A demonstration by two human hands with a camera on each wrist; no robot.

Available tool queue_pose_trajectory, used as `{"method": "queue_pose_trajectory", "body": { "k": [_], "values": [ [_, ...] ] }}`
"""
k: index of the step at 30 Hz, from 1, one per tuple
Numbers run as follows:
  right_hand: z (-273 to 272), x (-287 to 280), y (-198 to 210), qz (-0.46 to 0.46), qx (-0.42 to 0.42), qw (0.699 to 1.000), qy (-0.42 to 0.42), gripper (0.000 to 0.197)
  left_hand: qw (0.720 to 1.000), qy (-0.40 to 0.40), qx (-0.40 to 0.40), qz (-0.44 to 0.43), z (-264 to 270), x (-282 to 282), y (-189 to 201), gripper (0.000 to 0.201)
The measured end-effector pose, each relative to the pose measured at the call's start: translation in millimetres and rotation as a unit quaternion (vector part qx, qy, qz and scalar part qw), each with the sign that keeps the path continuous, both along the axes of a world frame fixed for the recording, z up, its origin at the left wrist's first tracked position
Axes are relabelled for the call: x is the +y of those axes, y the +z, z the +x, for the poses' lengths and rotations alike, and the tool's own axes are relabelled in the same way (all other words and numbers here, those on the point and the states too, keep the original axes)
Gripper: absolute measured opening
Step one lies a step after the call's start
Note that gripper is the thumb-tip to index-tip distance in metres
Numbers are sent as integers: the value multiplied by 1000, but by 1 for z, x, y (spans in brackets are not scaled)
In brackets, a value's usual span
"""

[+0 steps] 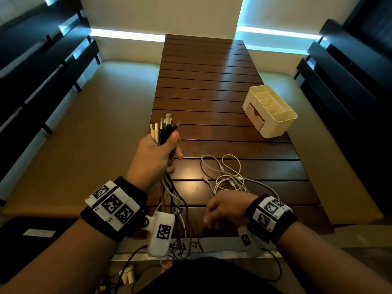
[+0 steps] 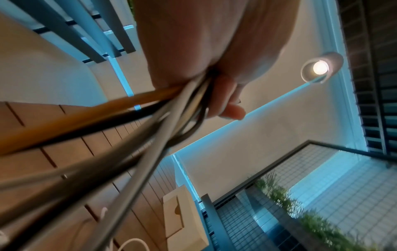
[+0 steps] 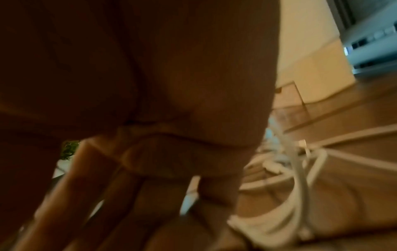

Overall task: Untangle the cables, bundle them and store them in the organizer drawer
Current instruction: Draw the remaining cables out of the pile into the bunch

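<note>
My left hand [image 1: 161, 149] grips a bunch of cables [image 1: 164, 129] upright, with their USB plugs sticking out above the fist. The cable tails [image 1: 176, 209] hang down past the table's near edge. In the left wrist view the same cables [image 2: 133, 122], orange, black and grey, fan out from my curled fingers [image 2: 227, 100]. My right hand [image 1: 220, 209] hovers low over the table with fingers [image 3: 90, 186] straight and apart, holding nothing. Just beyond it lies a loose tangle of white cables [image 1: 229, 175]. The cream organizer [image 1: 270, 112] with its drawer [image 1: 254, 116] stands at the right.
The dark slatted wooden table [image 1: 212, 85] stretches away from me. Cushioned benches [image 1: 89, 134] with dark slatted backs flank it on both sides. More wires [image 1: 135, 272] hang below the near edge by my lap.
</note>
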State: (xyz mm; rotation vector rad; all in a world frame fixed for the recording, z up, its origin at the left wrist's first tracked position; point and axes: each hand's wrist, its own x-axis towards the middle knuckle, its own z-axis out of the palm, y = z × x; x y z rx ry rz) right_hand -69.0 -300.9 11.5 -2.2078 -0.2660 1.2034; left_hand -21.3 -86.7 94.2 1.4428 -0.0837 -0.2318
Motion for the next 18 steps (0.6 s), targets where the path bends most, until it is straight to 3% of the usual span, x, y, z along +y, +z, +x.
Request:
{"method": "queue_pose_trajectory", "body": {
  "k": [3, 6, 9, 11, 14, 18],
  "values": [
    [10, -4, 18, 70, -134, 982, -109, 22, 997, -32, -16, 63, -2, -7, -1, 25],
    [20, -5, 52, 270, -172, 916, -242, 50, 993, -77, -5, 86, -7, -14, -2, 26],
    [28, -4, 86, 379, -204, 865, -257, 63, 987, -118, -16, 105, -10, -20, -2, 22],
    [31, 0, 100, 379, -220, 870, -227, 57, 985, -136, -16, 109, -11, -25, -1, 29],
    [33, 8, 104, 310, -275, 895, -166, 44, 985, -134, -9, 111, -12, -29, 0, 45],
    [33, 6, 104, 311, -267, 896, -168, 38, 988, -105, -14, 109, -13, -29, -6, 25]
  ]
}}
